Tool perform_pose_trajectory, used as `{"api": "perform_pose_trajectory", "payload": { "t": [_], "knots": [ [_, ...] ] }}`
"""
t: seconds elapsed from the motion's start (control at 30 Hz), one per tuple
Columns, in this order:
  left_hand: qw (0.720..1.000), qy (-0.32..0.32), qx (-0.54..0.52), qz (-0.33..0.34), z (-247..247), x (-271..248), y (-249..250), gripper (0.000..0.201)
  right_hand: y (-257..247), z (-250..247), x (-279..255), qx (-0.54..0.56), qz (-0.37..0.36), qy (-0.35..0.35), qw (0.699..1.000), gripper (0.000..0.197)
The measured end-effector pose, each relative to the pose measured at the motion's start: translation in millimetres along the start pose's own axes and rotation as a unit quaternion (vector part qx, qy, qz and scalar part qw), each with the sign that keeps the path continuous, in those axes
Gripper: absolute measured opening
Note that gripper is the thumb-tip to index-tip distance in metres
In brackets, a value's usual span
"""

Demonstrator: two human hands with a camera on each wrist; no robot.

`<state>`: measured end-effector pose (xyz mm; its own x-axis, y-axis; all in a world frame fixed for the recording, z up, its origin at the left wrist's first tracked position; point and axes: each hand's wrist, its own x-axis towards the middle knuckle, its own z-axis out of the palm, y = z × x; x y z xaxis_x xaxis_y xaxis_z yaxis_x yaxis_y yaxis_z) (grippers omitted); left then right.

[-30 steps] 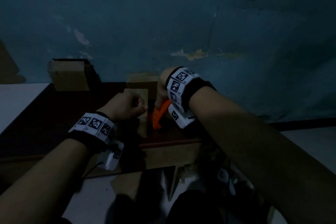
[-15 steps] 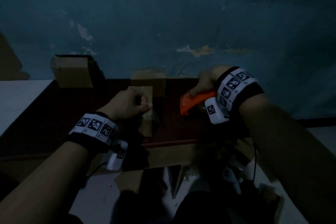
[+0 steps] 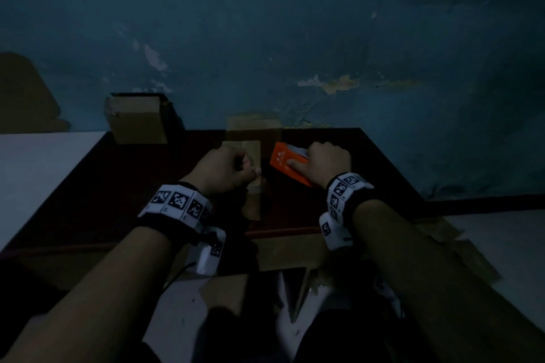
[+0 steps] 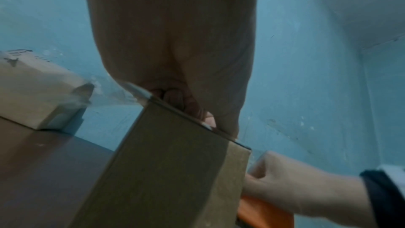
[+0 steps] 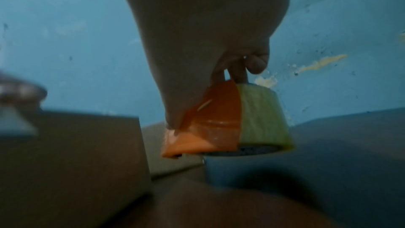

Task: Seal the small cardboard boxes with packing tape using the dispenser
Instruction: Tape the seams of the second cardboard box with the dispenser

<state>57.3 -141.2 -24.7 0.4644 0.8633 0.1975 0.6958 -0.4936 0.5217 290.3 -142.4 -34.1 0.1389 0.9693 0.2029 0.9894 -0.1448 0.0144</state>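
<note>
A small upright cardboard box stands on the dark red table. My left hand grips its top, fingers curled over the upper edge of the box. Just right of the box, my right hand holds the orange tape dispenser low over the table. In the right wrist view the hand grips the dispenser from above, the pale tape roll beside the orange shell and the box to its left.
A second cardboard box sits at the table's back left and a third box against the blue wall behind the held one. Cardboard flaps lie at the near table edge. White floor shows at left.
My right hand carried the dispenser off the box to the right, then lowered it beside the box with the orange side turned up. My left hand stayed on the box.
</note>
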Motion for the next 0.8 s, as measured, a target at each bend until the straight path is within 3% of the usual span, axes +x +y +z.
{"api": "perform_pose_trajectory", "payload": {
  "t": [0.13,0.4,0.53,0.63,0.8],
  "knots": [
    [1.000,0.002,-0.008,-0.001,0.1,-1.1,0.3,0.023,-6.1,12.1,-5.1,-0.019,-0.013,0.002,1.000,0.054],
    [0.999,0.039,0.017,0.009,5.6,-15.3,1.9,0.029,-10.1,21.5,-13.3,0.017,-0.001,-0.018,1.000,0.066],
    [0.998,0.058,0.001,0.023,-2.4,-25.2,0.7,0.031,-16.6,1.2,-18.0,0.035,-0.015,0.064,0.997,0.049],
    [0.993,0.108,-0.023,0.033,-9.1,-30.2,0.4,0.032,-33.4,-17.4,-22.3,0.122,-0.027,0.130,0.984,0.036],
    [0.960,0.254,-0.119,0.018,-15.2,-31.8,3.9,0.022,-77.8,-32.6,-28.6,0.365,-0.066,0.107,0.922,0.025]
  ]
}}
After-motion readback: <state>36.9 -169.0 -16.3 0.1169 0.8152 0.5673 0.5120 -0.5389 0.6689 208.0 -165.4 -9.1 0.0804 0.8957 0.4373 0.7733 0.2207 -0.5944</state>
